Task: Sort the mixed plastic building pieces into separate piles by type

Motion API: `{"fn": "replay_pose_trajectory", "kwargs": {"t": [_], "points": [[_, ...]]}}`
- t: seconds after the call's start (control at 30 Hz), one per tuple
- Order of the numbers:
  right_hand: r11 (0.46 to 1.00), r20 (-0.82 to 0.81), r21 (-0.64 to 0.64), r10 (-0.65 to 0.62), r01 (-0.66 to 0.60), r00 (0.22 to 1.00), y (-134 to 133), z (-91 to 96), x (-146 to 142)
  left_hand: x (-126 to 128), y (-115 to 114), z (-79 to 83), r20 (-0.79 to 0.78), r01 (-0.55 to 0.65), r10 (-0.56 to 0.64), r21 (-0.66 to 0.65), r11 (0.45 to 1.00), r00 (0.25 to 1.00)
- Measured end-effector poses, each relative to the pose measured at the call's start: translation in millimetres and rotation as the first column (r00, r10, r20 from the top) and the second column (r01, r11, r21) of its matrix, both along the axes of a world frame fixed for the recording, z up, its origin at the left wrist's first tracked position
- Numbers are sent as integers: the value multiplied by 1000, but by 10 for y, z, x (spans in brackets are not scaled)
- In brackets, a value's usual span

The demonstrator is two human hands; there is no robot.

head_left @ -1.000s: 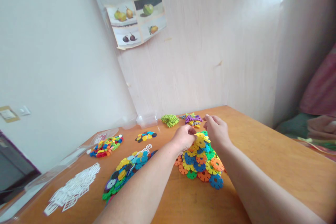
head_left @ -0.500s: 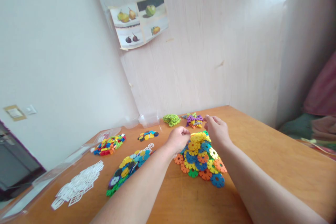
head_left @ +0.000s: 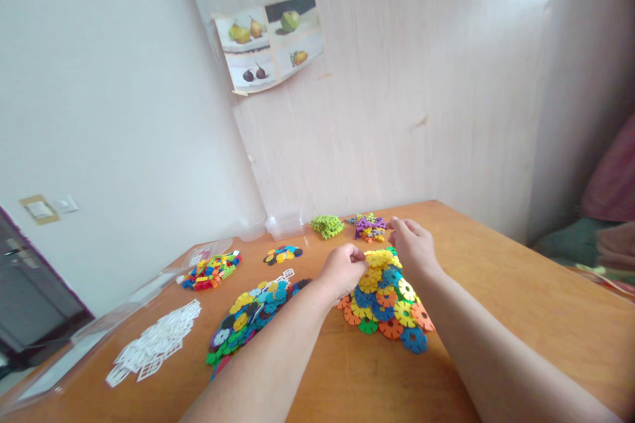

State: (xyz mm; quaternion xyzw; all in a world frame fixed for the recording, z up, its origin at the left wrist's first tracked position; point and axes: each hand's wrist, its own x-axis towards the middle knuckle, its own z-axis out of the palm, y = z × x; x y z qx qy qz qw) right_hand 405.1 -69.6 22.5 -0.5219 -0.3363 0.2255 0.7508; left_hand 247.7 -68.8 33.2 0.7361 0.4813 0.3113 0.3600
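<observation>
Your left hand (head_left: 346, 271) had shifted slightly to the right since the frame half a second earlier, bringing its fingertips back to the left edge of the yellow discs (head_left: 378, 266) at the top of the notched disc pile (head_left: 383, 312). Its thumb and fingers were drawn together; at this distance the tips were small and soft, so whether they pinched a disc could not be told.

Your right hand (head_left: 417, 248) was raised at the far right side of that pile, its fingers curled in toward the thumb. Nothing could be made out between them, so its grip could not be told either.

The disc pile lay between your forearms on a brown wooden table (head_left: 516, 277), with yellow, blue, orange and green flower-like discs overlapping. To its left, partly hidden by your left forearm (head_left: 272, 360), was a second heap of coloured pieces (head_left: 243, 320). Farther left lay white lattice pieces (head_left: 156, 342), and beyond them a mound of bright blocks (head_left: 212, 271). A small cluster of discs (head_left: 282, 254) was near the middle. At the far edge stood a clear plastic container (head_left: 285, 225), then lime-green pieces (head_left: 327, 227), then purple and yellow pieces (head_left: 370, 228). Fruit pictures (head_left: 270, 43) hung on the far wall.
</observation>
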Motion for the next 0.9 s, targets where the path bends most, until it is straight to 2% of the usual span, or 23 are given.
{"fn": "replay_pose_trajectory", "kwargs": {"t": [0.13,0.23,0.43,0.57,0.73,0.9], "points": [[1000,-12,1,2,-2,1000,13,-2,2,-44,69,-103,-183,38,-19,101,994,983],[1000,-33,17,8,-8,999,26,5,-3,-48,98,-159,-239,55,-19,144,988,971],[1000,-26,13,28,-28,999,-1,17,0,-14,38,-155,-148,31,1,213,977,989],[999,-18,8,47,-47,999,-8,14,-10,-81,-54,-160,-58,34,-19,257,966,998],[996,-24,-21,89,-90,996,-59,50,-78,-354,-214,-100,25,-16,7,353,935,1000],[994,85,-71,94,-88,992,-157,84,-161,-906,-341,-16,56,-162,154,462,872,987]]}}
